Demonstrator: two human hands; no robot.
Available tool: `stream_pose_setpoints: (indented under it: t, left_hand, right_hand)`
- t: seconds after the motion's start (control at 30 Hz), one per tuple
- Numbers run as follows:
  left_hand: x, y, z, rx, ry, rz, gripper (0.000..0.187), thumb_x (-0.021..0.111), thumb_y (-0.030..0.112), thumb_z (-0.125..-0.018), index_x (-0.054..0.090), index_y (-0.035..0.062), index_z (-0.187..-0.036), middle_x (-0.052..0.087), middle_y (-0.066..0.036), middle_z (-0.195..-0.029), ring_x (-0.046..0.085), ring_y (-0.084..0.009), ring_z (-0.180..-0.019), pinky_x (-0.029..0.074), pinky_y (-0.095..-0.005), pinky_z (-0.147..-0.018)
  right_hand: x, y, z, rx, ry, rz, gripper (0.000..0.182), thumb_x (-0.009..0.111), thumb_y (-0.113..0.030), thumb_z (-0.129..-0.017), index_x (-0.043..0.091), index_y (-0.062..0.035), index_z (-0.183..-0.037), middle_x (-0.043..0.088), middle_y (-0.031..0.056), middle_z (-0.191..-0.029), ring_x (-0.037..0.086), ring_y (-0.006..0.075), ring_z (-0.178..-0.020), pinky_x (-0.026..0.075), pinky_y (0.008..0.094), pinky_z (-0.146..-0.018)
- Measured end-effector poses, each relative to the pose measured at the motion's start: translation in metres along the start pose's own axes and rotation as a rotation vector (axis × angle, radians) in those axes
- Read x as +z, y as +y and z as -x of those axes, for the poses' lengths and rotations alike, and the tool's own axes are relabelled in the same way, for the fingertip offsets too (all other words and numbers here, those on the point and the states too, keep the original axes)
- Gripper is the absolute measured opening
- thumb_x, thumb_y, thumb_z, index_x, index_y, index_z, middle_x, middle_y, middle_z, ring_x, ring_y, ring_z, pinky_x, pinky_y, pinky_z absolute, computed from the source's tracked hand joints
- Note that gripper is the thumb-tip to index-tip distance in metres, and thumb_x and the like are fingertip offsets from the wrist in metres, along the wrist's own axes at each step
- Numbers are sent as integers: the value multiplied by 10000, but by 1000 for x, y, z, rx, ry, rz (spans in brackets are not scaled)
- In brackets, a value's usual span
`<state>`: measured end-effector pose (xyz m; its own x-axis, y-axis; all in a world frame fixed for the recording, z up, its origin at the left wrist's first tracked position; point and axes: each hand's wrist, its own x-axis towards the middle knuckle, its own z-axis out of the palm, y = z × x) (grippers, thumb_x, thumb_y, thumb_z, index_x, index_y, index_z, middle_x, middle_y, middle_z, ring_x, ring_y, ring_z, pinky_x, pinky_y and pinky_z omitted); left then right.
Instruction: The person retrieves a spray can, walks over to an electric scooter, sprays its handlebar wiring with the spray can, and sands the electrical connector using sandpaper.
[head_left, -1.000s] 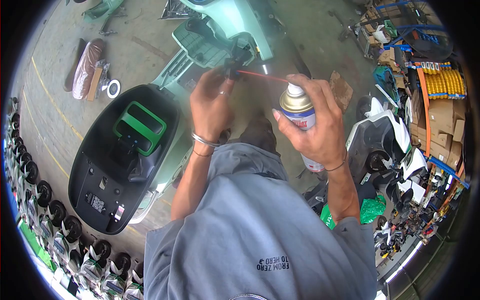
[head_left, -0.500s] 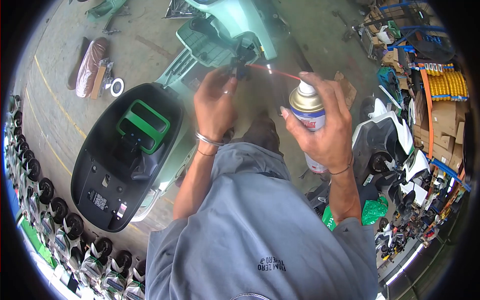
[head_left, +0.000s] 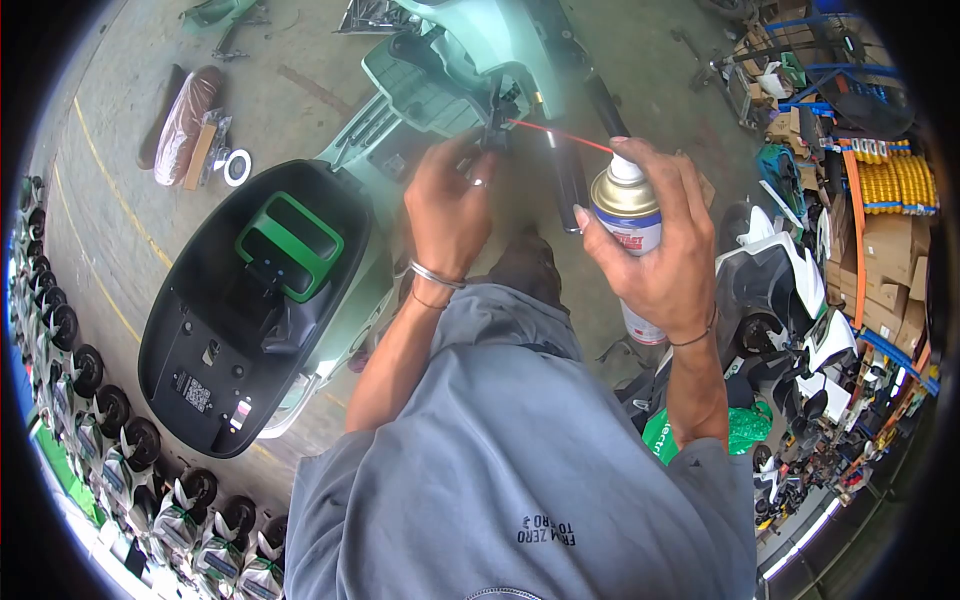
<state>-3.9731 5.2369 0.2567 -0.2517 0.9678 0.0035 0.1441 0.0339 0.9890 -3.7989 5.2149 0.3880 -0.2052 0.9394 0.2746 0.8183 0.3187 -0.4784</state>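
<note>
My right hand [head_left: 665, 240] grips a spray can [head_left: 628, 205] with a gold top and a white and blue body, one finger on its white nozzle. A thin red straw [head_left: 560, 134] runs left from the nozzle to a small dark part [head_left: 497, 130]. My left hand [head_left: 448, 205] is closed on that part, with its fingertips at the part's lower left side. The part's details are blurred. Just beyond it is the mint-green scooter [head_left: 430, 85]. On the scooter's left side lies the open black seat compartment [head_left: 190, 330], with a green frame [head_left: 290, 246] inside.
On the floor at the upper left are a wrapped brown roll [head_left: 188, 125] and a white ring [head_left: 237, 168]. A row of scooters [head_left: 115, 410] lines the left edge. White scooter panels [head_left: 790, 275], cardboard boxes [head_left: 890, 250] and yellow coils [head_left: 895, 180] are at the right.
Both hands, the can and the dark part have shifted slightly right in the view. The straw still points at the part. The dark part appears turned more upright.
</note>
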Motion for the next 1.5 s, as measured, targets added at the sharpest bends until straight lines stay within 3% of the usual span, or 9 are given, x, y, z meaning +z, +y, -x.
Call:
stream_pose_setpoints:
  t: [0.8,1.1,1.5]
  left_hand:
    - [-4,3,-1,-194,-36,52,328,730,101,-846,672,23,-1159,723,-113,-965,632,-146,-729,504,-296,-677]
    - [-4,5,0,-160,12,73,305,748,109,-840,686,7,-1120,724,-121,-967,645,-153,-754,511,-291,-693]
    - [3,11,4,-70,7,53,279,759,104,-828,702,15,-1086,722,-129,-952,678,-183,-784,527,-307,-708]
  right_hand:
    - [0,-2,-1,121,-4,-64,575,809,-142,-726,583,-76,-1251,625,128,-1073,602,316,-976,434,422,-906]
    - [-6,-11,18,11,-9,-130,622,799,-57,-724,547,-60,-1293,597,160,-1188,620,308,-1060,511,397,-893]
    - [-6,-17,30,-5,-39,-21,622,817,-71,-696,569,-73,-1266,572,163,-1141,658,323,-956,580,403,-755]
